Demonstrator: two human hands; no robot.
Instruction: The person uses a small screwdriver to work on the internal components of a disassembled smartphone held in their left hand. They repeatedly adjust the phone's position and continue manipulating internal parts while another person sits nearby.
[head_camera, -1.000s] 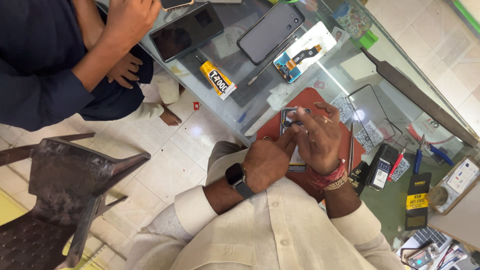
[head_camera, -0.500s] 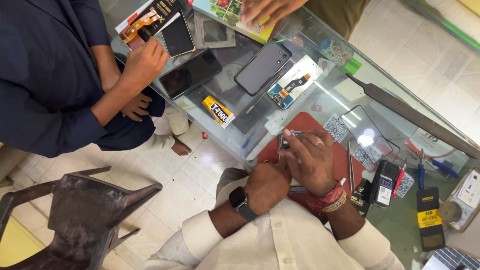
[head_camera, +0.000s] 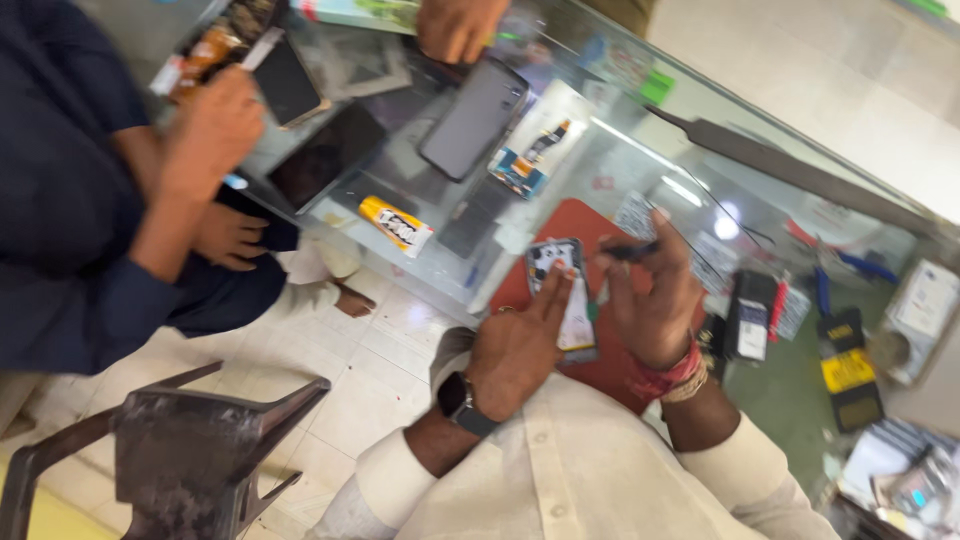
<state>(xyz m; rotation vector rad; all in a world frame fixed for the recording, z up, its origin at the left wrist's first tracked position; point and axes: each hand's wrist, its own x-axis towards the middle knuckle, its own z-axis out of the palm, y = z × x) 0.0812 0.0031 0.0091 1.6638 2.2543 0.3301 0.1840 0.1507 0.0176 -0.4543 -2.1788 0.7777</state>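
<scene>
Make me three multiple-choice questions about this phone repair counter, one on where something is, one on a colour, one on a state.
1. Where does the opened phone lie?
A. on the red mat
B. on the floor tiles
C. on the dark chair

2. What colour is the small tube on the glass counter?
A. blue
B. yellow
C. pink

3. What is the right hand doing?
A. resting flat and empty
B. holding a thin dark tool
C. gripping a cup

Answers:
1. A, the phone sits on the red mat under the left hand.
2. B, the tube is yellow with a white and dark end.
3. B, its fingers pinch a thin dark tool beside the phone.
</scene>
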